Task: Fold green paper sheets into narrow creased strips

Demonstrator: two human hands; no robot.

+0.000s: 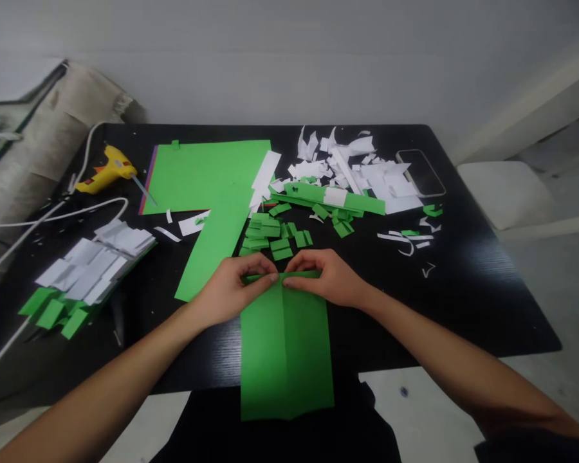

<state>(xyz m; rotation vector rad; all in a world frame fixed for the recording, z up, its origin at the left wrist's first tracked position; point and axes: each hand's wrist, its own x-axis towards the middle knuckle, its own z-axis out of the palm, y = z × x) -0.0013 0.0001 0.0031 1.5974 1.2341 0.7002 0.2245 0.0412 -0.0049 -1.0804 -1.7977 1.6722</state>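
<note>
A sheet of green paper [285,354] with a crease down its middle hangs over the table's front edge toward my lap. My left hand [238,285] pinches its top edge just left of the crease. On the other side of the crease, my right hand [325,278] grips the same edge between thumb and fingers. That edge looks folded over in a narrow strip. Just beyond my fingertips lie several small folded green paper pieces [280,247]. A long green strip [212,257] lies beside my left hand.
A yellow glue gun [109,170] with a white cord lies at the back left. Layered white and green paper tabs [89,263] sit at the left. Green sheets [207,170], white scraps [338,161] and a phone [421,172] lie along the back of the black table [439,308].
</note>
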